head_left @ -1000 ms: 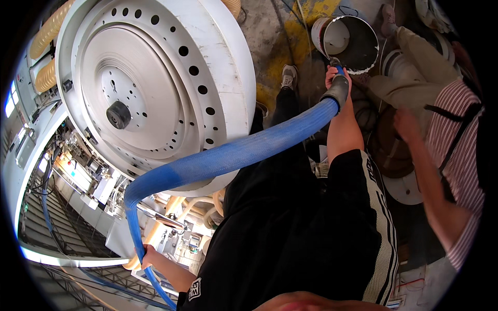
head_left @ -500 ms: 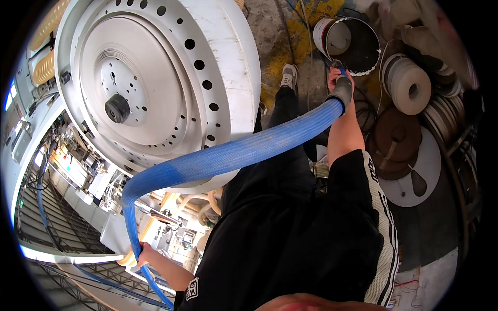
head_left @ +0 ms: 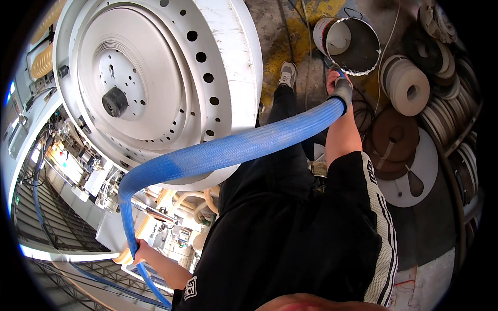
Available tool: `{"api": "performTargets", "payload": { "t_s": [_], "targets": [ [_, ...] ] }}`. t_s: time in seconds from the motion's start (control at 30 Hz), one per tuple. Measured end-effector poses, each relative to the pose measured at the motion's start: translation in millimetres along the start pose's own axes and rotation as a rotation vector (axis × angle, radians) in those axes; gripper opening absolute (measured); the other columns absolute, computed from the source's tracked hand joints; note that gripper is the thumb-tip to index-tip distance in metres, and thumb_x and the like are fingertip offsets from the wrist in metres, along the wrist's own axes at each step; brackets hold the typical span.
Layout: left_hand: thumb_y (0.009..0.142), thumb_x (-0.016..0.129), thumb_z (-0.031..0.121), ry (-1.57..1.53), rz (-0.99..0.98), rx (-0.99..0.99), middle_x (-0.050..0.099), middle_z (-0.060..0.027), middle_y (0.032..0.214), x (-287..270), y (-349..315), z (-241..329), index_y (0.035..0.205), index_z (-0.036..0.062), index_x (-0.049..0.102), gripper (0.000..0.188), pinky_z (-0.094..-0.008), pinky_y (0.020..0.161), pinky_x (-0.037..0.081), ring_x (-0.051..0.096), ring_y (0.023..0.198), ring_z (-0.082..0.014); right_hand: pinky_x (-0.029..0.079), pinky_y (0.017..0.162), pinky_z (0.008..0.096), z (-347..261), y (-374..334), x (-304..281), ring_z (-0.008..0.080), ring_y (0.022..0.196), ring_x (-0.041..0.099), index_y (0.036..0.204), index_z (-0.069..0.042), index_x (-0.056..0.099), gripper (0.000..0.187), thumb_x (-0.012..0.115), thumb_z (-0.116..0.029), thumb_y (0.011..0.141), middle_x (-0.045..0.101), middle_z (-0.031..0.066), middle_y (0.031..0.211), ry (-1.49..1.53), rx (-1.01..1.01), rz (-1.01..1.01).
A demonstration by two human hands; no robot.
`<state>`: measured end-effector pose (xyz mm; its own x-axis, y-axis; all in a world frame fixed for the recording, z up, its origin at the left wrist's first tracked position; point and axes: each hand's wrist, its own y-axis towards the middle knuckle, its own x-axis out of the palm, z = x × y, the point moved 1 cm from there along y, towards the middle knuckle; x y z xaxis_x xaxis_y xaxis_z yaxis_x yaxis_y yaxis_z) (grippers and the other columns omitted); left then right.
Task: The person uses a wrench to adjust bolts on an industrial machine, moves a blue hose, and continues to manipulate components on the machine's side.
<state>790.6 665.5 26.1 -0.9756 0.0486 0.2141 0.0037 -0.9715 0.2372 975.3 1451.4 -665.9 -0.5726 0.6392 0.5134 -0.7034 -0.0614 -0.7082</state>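
Floor: grey concrete (head_left: pixel 263 22), stained, with worn yellow paint (head_left: pixel 276 61) and thin cables toward 12 and 1 o'clock; one grey shoe (head_left: pixel 288 74) rests on it at 1.
Room, 8 to 9 o'clock: brightly lit workshop equipment (head_left: pixel 67 160), bent by the lens, with slatted roofing beyond; detail too small to sort.
Room, 10 o'clock: large white perforated wheel (head_left: pixel 161 85), a black cylindrical knob (head_left: pixel 114 102) at its hub; tan corrugated duct (head_left: pixel 42 63) at its outer side.
Bucket: jagged-rimmed bucket (head_left: pixel 320 36) at 1, its dark mouth in view.
Stock, 2 to 3 o'clock: stacked grey rings (head_left: pixel 401 99); brown discs (head_left: pixel 406 136) overlapping a white disc (head_left: pixel 428 161) with a teardrop cutout.
Blue hose: woven-sleeved blue hose (head_left: pixel 244 142) spans the view below the wheel, from between 1 and 2 o'clock to a sharp bend between 8 and 9, then narrows toward 7. Contact with wheel: cannot tell.
Right hand: right hand (head_left: pixel 332 79), between 1 and 2, fingers curled around the hose's narrow end, just past the dark cuff (head_left: pixel 341 93); part of the grip hidden. Tip near the bucket's rim; touching or apart, cannot tell.
Left hand: left hand (head_left: pixel 141 252), between 7 and 8, wrapped around the slimmer run below the bend, no gap seen.
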Motion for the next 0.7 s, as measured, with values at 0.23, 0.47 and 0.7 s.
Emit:
{"api": "performTargets", "payload": {
  "t_s": [0.23,0.47,0.7],
  "targets": [
    [0.097,0.027,0.076,-0.033,-0.053,-0.047,0.073,-0.0213,0.1,-9.6,34.3,-3.9,0.109,-0.0019,0.062,0.087,-0.0528,0.074,0.059,0.072,0.09,-0.0384,0.051,0.084,0.0344,13.3,0.5,-39.3,0.0202,0.094,0.063,0.131,0.001,0.044,0.058,0.061,-0.043,0.097,0.06,0.006,0.107,0.084,0.033,0.047],
    [0.096,0.027,0.078,-0.116,-0.128,-0.14,0.073,-0.0215,0.1,-27.8,68.9,-10.9,0.108,-0.002,0.063,0.089,-0.0533,0.074,0.059,0.072,0.089,-0.039,0.051,0.077,0.0331,21.1,-52.6,25.0,0.0201,0.086,0.06,0.116,0.009,0.055,0.054,0.067,-0.039,0.096,0.062,0.0083,0.089,-0.129,0.218,-0.104],
    [0.09,0.029,0.086,-0.135,-0.132,-0.228,0.072,-0.0242,0.1,-31.0,56.7,-53.4,0.109,-0.0024,0.064,0.097,-0.0545,0.081,0.059,0.072,0.092,-0.0409,0.057,0.068,0.0299,19.5,-145.4,191.2,0.0185,0.074,0.064,0.105,0.002,0.057,0.036,0.071,-0.03,0.095,0.062,0.0084,0.08,-0.534,-0.361,0.022]
  ]
}}
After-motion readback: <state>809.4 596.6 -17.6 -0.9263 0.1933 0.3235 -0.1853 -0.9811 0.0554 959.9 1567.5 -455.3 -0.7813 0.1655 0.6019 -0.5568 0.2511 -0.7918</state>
